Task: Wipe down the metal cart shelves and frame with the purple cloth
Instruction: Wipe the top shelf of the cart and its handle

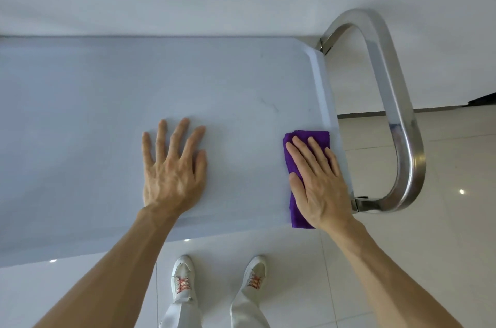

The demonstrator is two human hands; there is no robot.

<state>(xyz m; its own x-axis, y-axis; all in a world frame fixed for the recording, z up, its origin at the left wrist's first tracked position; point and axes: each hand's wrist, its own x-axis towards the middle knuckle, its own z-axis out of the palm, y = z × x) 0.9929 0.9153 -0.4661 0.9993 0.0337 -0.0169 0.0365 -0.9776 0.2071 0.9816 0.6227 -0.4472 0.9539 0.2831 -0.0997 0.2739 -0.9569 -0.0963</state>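
Top shelf (134, 91) of the metal cart, seen from above: the folded purple cloth (295, 150) lies flat near the shelf's 3 o'clock edge, pinned beneath the right hand (319, 180), which is open with fingers together, gripping nothing. The left hand (174, 166) rests at the cloth's 9 o'clock, well apart, palm down, fingers spread. The steel handle (397, 112) loops at 3 o'clock; no writing is legible.
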